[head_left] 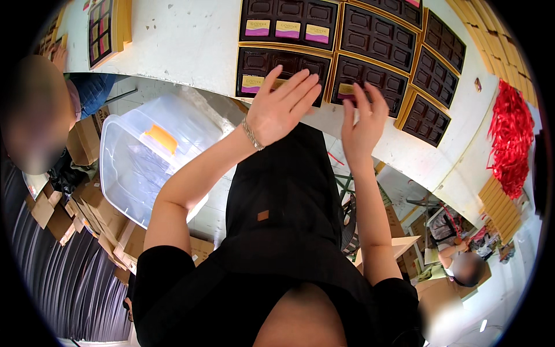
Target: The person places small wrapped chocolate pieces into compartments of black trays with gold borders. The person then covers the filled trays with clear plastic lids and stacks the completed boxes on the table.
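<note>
My left hand (280, 113) reaches over a dark brown compartment tray in a gold-edged box (283, 58), its fingers stretched out and holding nothing visible. A small cream-and-purple packet (251, 84) lies in that tray, and another is partly hidden under my fingers. My right hand (364, 127) is at the neighbouring tray box (376, 81). Its thumb and bent index finger pinch a small cream-and-purple packet (346, 89) at the lower left compartment. Behind these, a tray box (289, 8) carries a row of three such packets.
More tray boxes (436, 72) stand rightward on the white table (179, 34). Red ribbon strands (511, 139) and stacked gold strips (500, 208) lie at the far right. A clear plastic bin (130, 168) stands below the table's left edge, near cartons (98, 202). Other people sit at both sides.
</note>
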The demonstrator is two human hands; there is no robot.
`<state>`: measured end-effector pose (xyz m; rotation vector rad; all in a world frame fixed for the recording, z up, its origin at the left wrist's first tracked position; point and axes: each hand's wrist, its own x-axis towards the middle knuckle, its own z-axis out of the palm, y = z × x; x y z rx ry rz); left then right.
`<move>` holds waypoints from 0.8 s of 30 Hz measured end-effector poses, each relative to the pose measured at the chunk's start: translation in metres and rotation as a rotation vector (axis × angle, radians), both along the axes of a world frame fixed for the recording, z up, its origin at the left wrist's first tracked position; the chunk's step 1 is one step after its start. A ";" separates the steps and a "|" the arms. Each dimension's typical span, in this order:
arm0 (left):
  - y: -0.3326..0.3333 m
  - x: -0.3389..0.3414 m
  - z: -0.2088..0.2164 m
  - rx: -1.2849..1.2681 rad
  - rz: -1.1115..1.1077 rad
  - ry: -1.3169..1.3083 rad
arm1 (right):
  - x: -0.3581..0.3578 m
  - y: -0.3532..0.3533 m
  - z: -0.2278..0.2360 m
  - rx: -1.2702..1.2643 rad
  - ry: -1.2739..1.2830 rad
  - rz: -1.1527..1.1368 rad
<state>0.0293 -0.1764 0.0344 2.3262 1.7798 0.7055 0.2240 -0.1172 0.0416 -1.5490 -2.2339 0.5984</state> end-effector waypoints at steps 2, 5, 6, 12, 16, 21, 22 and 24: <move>-0.013 0.003 -0.010 -0.073 -0.037 0.132 | 0.003 -0.008 -0.007 0.148 -0.132 0.241; -0.017 -0.001 -0.027 -0.017 -0.079 0.207 | 0.012 -0.017 -0.035 0.192 -0.206 0.299; -0.018 -0.003 -0.031 0.001 -0.086 0.196 | 0.013 -0.016 -0.040 0.243 -0.231 0.315; -0.011 -0.008 -0.039 0.003 -0.149 0.100 | 0.015 -0.013 -0.029 0.162 -0.237 0.319; 0.019 -0.053 0.003 0.101 -0.027 0.114 | -0.025 0.052 0.015 0.261 0.078 0.311; 0.142 -0.197 -0.035 0.134 0.725 -0.044 | -0.160 0.172 0.024 0.356 0.338 0.424; 0.156 -0.208 -0.041 0.143 0.779 0.032 | -0.198 0.194 0.012 0.386 0.262 0.495; 0.174 -0.216 -0.051 0.143 0.878 0.180 | -0.262 0.219 -0.008 0.470 0.070 0.573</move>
